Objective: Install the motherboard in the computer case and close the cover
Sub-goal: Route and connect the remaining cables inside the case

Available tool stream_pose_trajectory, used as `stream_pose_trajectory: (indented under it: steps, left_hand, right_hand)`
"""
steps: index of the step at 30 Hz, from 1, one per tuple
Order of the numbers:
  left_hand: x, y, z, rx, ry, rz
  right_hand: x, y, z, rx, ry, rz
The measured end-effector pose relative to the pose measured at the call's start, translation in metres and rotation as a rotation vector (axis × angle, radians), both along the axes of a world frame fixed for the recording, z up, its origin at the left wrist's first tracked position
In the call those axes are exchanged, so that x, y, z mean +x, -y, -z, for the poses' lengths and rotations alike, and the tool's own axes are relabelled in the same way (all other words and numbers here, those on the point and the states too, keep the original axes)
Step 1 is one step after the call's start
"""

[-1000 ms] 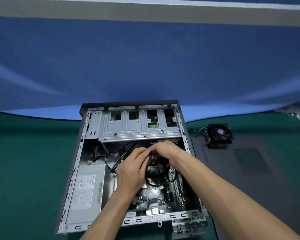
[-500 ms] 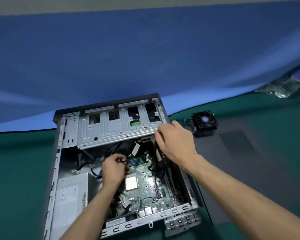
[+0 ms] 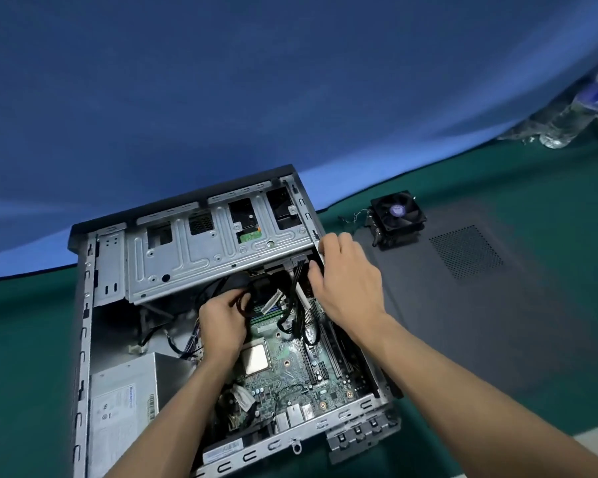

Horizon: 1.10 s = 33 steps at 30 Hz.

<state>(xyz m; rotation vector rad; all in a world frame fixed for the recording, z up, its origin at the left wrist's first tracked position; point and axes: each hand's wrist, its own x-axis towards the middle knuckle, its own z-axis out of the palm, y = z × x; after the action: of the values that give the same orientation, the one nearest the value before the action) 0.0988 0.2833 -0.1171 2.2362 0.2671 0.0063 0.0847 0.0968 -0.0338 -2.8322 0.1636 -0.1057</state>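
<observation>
An open computer case [image 3: 83,339] lies flat on the green table. The green motherboard [image 3: 290,370] sits inside it on the right, its bare CPU [image 3: 254,358] showing. My left hand [image 3: 221,326] is closed around black cables [image 3: 242,298] just under the silver drive cage [image 3: 204,257]. My right hand [image 3: 346,281] rests over the case's right wall near the cage corner, fingers bent down toward a second black cable bundle [image 3: 296,305]; whether they grip it is hidden. The dark side cover [image 3: 463,322] lies flat to the right of the case.
A grey power supply [image 3: 125,398] fills the case's lower left. A black CPU cooler fan [image 3: 396,219] stands on the far end of the cover. Plastic bottles [image 3: 573,112] lie at the far right. A blue cloth backdrop [image 3: 290,98] rises behind the table.
My hands have parted: the left stays low on the black cables, the right has moved up and right to the case's wall. The camera has swung right, so the case sits further left.
</observation>
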Motion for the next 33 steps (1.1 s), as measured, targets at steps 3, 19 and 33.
stream_pose_trajectory:
  steps: [3, 19, 33]
  left_hand:
    - [-0.001, 0.002, 0.001, 0.072, 0.032, 0.066]
    - [0.017, 0.001, 0.020, 0.063, -0.067, -0.072]
    - [0.016, 0.008, 0.011, 0.069, -0.083, -0.246]
  right_hand:
    - [-0.001, 0.000, 0.000, 0.009, 0.000, -0.002]
    - [0.000, 0.000, 0.001, 0.061, -0.017, 0.021]
    - [0.000, 0.002, 0.002, 0.069, 0.003, 0.010]
